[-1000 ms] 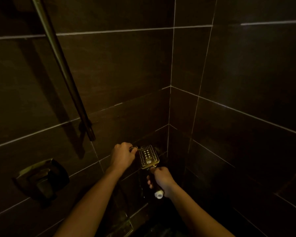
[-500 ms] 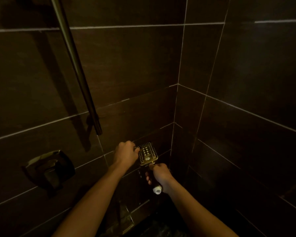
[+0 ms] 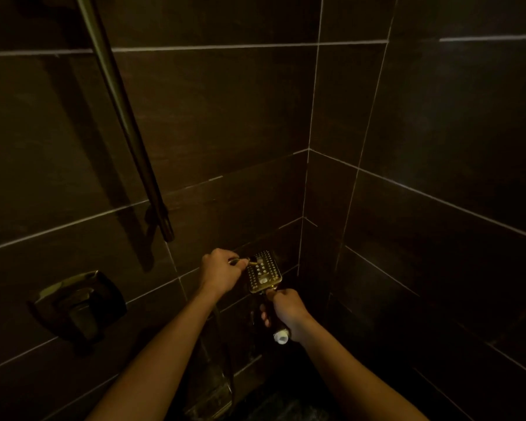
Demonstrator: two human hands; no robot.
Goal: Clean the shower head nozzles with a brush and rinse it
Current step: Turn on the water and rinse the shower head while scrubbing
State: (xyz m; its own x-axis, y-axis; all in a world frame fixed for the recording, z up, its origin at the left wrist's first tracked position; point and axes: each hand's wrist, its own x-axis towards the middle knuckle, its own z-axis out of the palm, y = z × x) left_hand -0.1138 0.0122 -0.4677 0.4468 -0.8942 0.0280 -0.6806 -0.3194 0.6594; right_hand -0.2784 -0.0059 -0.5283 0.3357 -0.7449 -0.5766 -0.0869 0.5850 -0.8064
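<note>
Here, the left grip [image 3: 222,275] holds one brush [image 3: 246,260], the right grip [image 3: 287,311] holds one shower head [image 3: 263,270] by its handle.

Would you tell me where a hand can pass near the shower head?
Free: right of the perforated golden shower head, toward the dark tiled corner; also between the dark slide rail and the square valve plate. Crowded: its left edge, where the left hand holds a small brush, and below, at the right hand.
</note>
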